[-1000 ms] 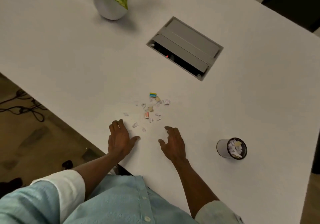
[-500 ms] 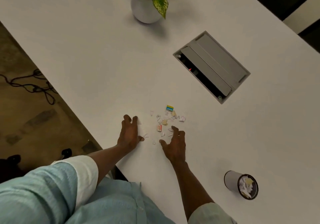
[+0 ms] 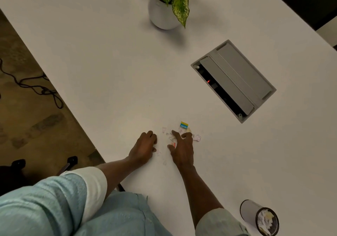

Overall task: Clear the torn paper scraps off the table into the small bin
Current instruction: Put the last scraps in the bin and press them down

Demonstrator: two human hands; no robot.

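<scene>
A small cluster of torn paper scraps (image 3: 197, 137) lies on the white table (image 3: 109, 62), with a yellow and blue piece (image 3: 183, 125) at its far edge. My right hand (image 3: 182, 149) rests over the middle of the cluster, fingers spread and curled down onto the scraps, covering some. My left hand (image 3: 145, 147) lies flat just left of the pile, fingers together, with a few scraps by its thumb. The small bin (image 3: 259, 217) stands at the lower right, holding paper pieces.
A potted plant in a white pot (image 3: 162, 11) stands at the back. A grey cable hatch (image 3: 235, 80) is set into the table, right of centre. The table edge runs diagonally on the left, above the floor with black cables (image 3: 36, 88).
Both hands moved forward and closer together onto the scraps; the right now covers the pile's middle. The view shifted, so the bin sits lower right.
</scene>
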